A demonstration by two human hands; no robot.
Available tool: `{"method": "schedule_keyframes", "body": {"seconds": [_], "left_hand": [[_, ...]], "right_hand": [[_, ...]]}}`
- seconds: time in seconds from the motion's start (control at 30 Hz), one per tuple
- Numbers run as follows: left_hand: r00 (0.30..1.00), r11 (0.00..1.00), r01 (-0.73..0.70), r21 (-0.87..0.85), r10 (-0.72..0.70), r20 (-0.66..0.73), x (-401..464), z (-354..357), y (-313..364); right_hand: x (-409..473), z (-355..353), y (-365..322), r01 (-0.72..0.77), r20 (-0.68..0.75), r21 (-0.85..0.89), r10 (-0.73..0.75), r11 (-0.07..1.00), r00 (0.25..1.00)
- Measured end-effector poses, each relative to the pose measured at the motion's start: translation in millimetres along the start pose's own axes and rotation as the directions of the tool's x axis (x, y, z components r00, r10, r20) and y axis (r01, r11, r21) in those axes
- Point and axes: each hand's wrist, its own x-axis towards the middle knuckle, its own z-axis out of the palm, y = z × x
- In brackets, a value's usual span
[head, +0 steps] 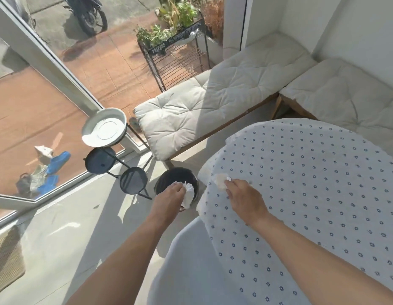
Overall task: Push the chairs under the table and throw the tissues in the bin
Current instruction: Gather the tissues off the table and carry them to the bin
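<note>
A round table (pixel 312 194) under a white cloth with small blue flowers fills the right side. A black bin (pixel 167 179) stands on the floor just left of it. My left hand (pixel 171 194) hovers over the bin's mouth, closed on a crumpled white tissue (pixel 189 194) that hangs into the opening. My right hand (pixel 243 197) rests at the table's left edge, its fingers pinched on a second small tissue (pixel 220 181). A pale grey chair back (pixel 186 260) curves in the foreground, tucked against the table below my arms.
A black tiered plant stand (pixel 116 164) with a white dish (pixel 104 129) stands left of the bin by the glass wall. Cushioned benches (pixel 213 102) line the back and right walls. A woven mat (pixel 6 256) lies at the left edge.
</note>
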Motion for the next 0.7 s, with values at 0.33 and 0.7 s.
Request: {"method": "schedule_keyframes", "body": {"seconds": [0.33, 0.7], "left_hand": [[0.999, 1.000, -0.006, -0.015, 0.007, 0.052, 23.9, 59.6, -141.6], [0.993, 0.999, 0.047, -0.020, -0.044, 0.114, 113.9, 211.5, -225.5]], "right_hand": [[102.8, 104.2, -112.5, 0.207, 0.128, -0.166, -0.187, 0.964, 0.974], [184.8, 313.8, -87.7, 0.195, 0.269, -0.208, -0.136, 0.958, 0.954]]}}
